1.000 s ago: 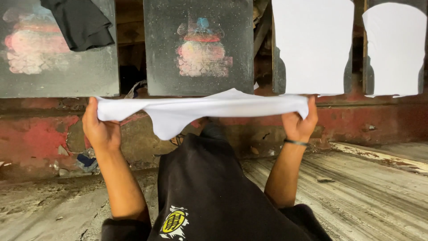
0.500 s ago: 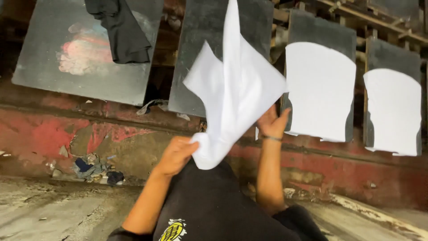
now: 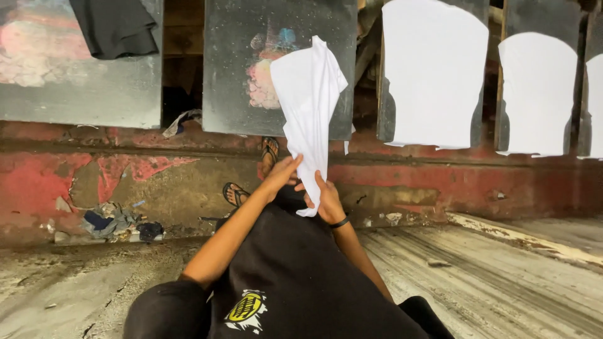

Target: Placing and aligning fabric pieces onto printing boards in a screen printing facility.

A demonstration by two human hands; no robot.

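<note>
Left hand (image 3: 281,174) and right hand (image 3: 326,199) both grip the lower end of a folded white T-shirt (image 3: 309,107), raised before a dark printing board (image 3: 239,94).

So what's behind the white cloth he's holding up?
Behind the white cloth, held by the left hand and right hand, stands a dark board with a smeared pink and blue paint patch. The cloth covers part of that patch and the board's lower right.

The white cloth (image 3: 309,107), stretched flat between both hands a second ago, now stands bunched and upright. The left hand (image 3: 281,174) and right hand (image 3: 326,199) have drawn together — nearly touching — at its lower end.
</note>
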